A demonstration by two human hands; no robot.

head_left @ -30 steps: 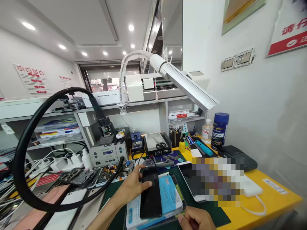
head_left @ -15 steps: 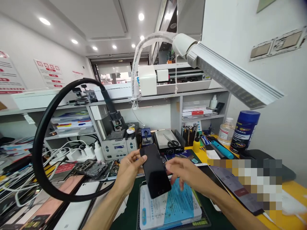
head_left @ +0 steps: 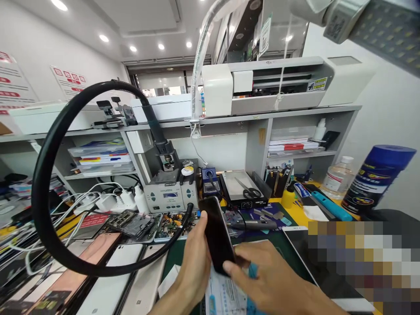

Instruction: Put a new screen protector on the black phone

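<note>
A black phone [head_left: 217,236] is tilted upright in front of me, its dark screen facing me. My left hand [head_left: 194,258] grips its left edge, thumb near the upper left side. At the lower right, my right hand [head_left: 262,273] holds the phone too, its thumb on the bottom of the screen and the fingers behind, partly hidden. Beneath the hands lies a blue and white box [head_left: 226,291], mostly covered by them.
A black hose [head_left: 41,183] loops at the left over several phones [head_left: 108,280]. Behind stand a grey soldering station [head_left: 166,197] and a tray with scissors [head_left: 241,186]. At the right are a blue spray can [head_left: 377,179] and a large white-edged device [head_left: 311,251].
The view has shifted and moved closer to the shelf. The phone is turned more side-on, and my right hand has come onto its lower corner, where before it was beside the right edge.
</note>
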